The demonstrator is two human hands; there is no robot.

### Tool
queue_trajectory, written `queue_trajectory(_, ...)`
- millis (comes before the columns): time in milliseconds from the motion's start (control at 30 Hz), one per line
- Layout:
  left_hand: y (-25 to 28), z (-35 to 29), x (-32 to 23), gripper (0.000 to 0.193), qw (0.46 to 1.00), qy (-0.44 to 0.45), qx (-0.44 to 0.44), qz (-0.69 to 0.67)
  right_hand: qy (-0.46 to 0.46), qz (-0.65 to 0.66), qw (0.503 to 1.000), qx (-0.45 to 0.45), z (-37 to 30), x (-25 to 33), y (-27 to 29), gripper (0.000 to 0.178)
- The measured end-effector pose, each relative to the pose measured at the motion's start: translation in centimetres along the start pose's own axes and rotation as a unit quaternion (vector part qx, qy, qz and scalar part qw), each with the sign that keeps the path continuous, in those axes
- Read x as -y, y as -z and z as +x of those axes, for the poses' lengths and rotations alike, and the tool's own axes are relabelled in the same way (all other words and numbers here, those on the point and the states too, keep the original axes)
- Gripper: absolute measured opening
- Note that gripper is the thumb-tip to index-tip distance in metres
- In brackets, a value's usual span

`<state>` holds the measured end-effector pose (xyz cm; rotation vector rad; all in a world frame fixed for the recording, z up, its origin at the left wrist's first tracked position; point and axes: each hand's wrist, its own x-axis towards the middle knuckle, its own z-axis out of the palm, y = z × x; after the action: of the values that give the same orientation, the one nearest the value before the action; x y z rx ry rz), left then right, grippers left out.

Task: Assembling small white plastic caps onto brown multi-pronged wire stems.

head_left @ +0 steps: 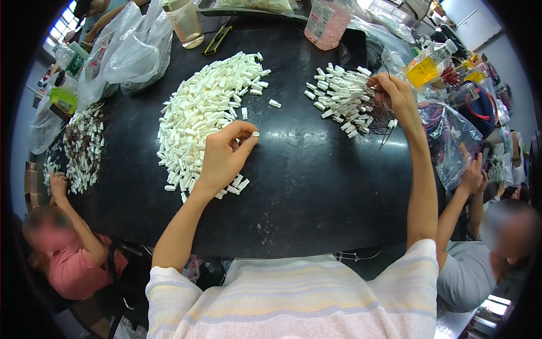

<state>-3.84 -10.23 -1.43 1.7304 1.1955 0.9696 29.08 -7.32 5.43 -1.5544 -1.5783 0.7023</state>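
Between the thumb and fingertips of my left hand (223, 153) is a small white plastic connector housing (256, 134), held just off the right edge of a big heap. That heap of loose white connector housings (195, 107) spreads over the left half of the black table. At the right lies a smaller pile of white connectors with thin dark wires (341, 93). My right hand (395, 95) is at that pile's right side, fingers closed in a pinch among the wires. Whatever sits in its fingertips is too small to make out.
Two stray housings lie right of the heap, one at the table's middle (274, 103). A yellow-black utility knife (217, 39), a drink bottle (184, 25) and a pink-tinted jug (324, 25) stand or lie at the back. People sit at left and right, with wired connectors (84, 147) at left.
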Motion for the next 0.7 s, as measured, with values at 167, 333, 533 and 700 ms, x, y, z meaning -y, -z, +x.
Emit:
queue_trajectory(167,-0.2,-0.4,-0.3,0.01,0.994,0.032,0.016,-0.101,0.131,-0.474,0.87,0.038,2.6,-2.0,3.9,0.036)
queue_trajectory(333,0.1,-0.8,-1.1,0.013,0.974,0.091,0.041,-0.205,0.301,-0.427,0.845,-0.112,1.5,2.3,2.0,0.032)
queue_trajectory(533,-0.2,-1.0,-0.9,0.019,0.91,0.132,0.104,-0.378,0.006,0.171,0.981,0.089,-5.9,4.5,-7.9,0.025)
queue_trajectory(700,-0.1,-1.3,-1.0,0.019,0.898,0.146,0.117,-0.397,-0.063,0.351,0.911,0.207,-7.4,5.3,-11.9,0.015)
